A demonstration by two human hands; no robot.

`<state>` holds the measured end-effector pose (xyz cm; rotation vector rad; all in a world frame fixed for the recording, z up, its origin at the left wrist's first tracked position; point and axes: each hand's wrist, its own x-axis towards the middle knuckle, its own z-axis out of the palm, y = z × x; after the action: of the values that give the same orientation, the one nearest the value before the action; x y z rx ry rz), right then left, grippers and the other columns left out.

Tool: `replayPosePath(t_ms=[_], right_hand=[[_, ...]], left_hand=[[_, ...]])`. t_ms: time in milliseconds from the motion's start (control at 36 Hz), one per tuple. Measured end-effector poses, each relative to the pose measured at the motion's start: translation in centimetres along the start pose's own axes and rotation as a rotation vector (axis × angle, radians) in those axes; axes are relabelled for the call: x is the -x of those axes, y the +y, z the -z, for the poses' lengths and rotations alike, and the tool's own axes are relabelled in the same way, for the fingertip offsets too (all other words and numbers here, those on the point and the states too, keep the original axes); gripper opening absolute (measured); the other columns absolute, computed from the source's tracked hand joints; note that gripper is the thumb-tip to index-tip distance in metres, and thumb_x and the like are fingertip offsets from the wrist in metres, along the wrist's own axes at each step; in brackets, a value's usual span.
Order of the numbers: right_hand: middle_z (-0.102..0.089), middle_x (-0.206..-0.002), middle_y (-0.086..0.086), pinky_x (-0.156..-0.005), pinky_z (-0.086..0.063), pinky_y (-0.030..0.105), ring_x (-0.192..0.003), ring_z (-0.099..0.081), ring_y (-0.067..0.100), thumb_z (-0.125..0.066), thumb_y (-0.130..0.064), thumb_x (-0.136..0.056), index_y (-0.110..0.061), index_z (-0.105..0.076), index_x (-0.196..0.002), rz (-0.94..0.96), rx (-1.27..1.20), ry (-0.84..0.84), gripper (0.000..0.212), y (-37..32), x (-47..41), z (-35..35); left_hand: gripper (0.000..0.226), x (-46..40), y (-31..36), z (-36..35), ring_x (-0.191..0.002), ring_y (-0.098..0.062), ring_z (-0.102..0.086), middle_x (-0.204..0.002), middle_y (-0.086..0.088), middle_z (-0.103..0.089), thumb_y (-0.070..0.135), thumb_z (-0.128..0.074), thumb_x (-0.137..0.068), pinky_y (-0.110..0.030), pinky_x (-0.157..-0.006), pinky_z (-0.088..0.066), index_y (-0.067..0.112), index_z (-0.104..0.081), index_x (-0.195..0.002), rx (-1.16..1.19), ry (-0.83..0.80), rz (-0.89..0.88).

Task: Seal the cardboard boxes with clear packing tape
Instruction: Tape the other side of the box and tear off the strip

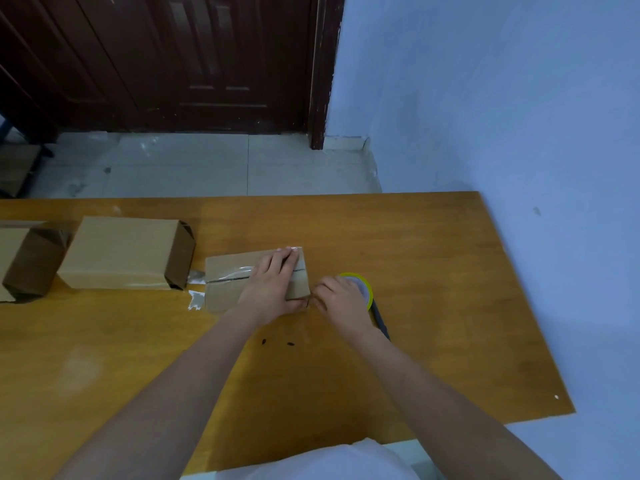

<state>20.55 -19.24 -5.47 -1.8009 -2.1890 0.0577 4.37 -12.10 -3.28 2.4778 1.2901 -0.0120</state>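
Small box [228,289] — clear tape along seam; left hand [273,285] pressing flat, right hand [341,299] pinching tape roll [362,289].

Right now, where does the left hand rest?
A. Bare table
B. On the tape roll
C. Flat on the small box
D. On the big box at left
C: the left hand lies flat on the small box, while the right hand is at the tape roll.

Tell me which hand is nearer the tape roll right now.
Right. The right hand rests on the tape roll, covering most of it. The left hand lies flat on the small box to the roll's left, apart from it.
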Motion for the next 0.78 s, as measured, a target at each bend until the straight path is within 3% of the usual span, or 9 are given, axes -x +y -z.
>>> replayPosePath(t_ms=[111, 194, 361, 528, 583, 639, 778], right_hand=[[-0.058, -0.068, -0.008, -0.065, -0.033, 0.023, -0.067, -0.058, 0.016, -0.043, -0.033, -0.080, -0.022, -0.067, -0.067, 0.061, 0.077, 0.026, 0.030, 0.6, -0.4, 0.3], [-0.059, -0.069, -0.009, -0.065, -0.036, 0.024, -0.069, -0.059, 0.016, -0.042, -0.033, -0.080, -0.025, -0.068, -0.066, 0.102, 0.114, 0.020, 0.030, 1.0, -0.7, 0.3], [-0.058, -0.069, -0.007, -0.068, -0.027, 0.026, -0.074, -0.052, 0.016, -0.044, -0.034, -0.079, -0.021, -0.066, -0.064, 0.189, 0.146, 0.005, 0.029, 2.0, -1.7, 0.0], [-0.062, -0.072, -0.005, -0.069, -0.037, 0.031, -0.079, -0.058, 0.022, -0.067, -0.029, -0.068, -0.021, -0.067, -0.071, 0.059, 0.020, -0.176, 0.009, 2.3, -4.3, 0.9], [-0.066, -0.092, 0.001, -0.079, -0.038, 0.036, -0.097, -0.053, 0.024, -0.065, -0.028, -0.079, -0.018, -0.070, -0.089, -0.005, -0.068, -0.357, 0.015, 2.2, -5.5, 1.9], [-0.065, -0.103, 0.002, -0.086, -0.036, 0.037, -0.106, -0.049, 0.022, -0.061, -0.029, -0.084, -0.019, -0.069, -0.096, -0.084, -0.099, -0.483, 0.017, 2.1, -6.2, 2.5], [-0.067, -0.098, 0.012, -0.075, -0.043, 0.037, -0.098, -0.058, 0.032, -0.056, -0.026, -0.090, -0.016, -0.069, -0.095, -0.289, -0.264, -0.540, 0.018, 1.7, -5.1, 2.0]], left_hand=[[0.104, 0.0, 0.0, 0.0, -0.141, -0.023, -0.012, -0.155, -0.005, -0.013, 0.063, -0.059, -0.079, -0.037, -0.117, -0.012, 0.012, -0.004, -0.152, 0.003, -0.003, 0.000], [0.104, 0.0, 0.0, -0.1, -0.142, -0.023, -0.012, -0.155, -0.005, -0.013, 0.063, -0.058, -0.080, -0.037, -0.118, -0.012, 0.012, -0.003, -0.152, -0.009, -0.003, -0.001], [0.104, 0.1, 0.0, -0.2, -0.142, -0.024, -0.012, -0.155, -0.005, -0.013, 0.062, -0.058, -0.081, -0.038, -0.118, -0.013, 0.011, -0.002, -0.152, -0.029, 0.001, -0.015], [0.105, 0.3, -0.1, -0.4, -0.142, -0.026, -0.012, -0.155, -0.006, -0.012, 0.059, -0.060, -0.081, -0.039, -0.117, -0.012, 0.011, 0.000, -0.152, -0.045, -0.015, -0.019], [0.104, 0.3, -0.1, -0.5, -0.142, -0.027, -0.012, -0.155, -0.007, -0.013, 0.060, -0.060, -0.081, -0.039, -0.117, -0.012, 0.011, -0.001, -0.152, -0.055, -0.014, -0.021], [0.104, 0.2, -0.1, -0.4, -0.142, -0.028, -0.013, -0.155, -0.008, -0.014, 0.059, -0.061, -0.080, -0.040, -0.117, -0.013, 0.010, -0.003, -0.152, -0.046, -0.012, -0.020], [0.104, 0.4, 0.1, -0.5, -0.141, -0.032, -0.019, -0.154, -0.011, -0.020, 0.055, -0.066, -0.078, -0.044, -0.115, -0.018, 0.008, -0.009, -0.151, -0.029, 0.016, -0.019]])
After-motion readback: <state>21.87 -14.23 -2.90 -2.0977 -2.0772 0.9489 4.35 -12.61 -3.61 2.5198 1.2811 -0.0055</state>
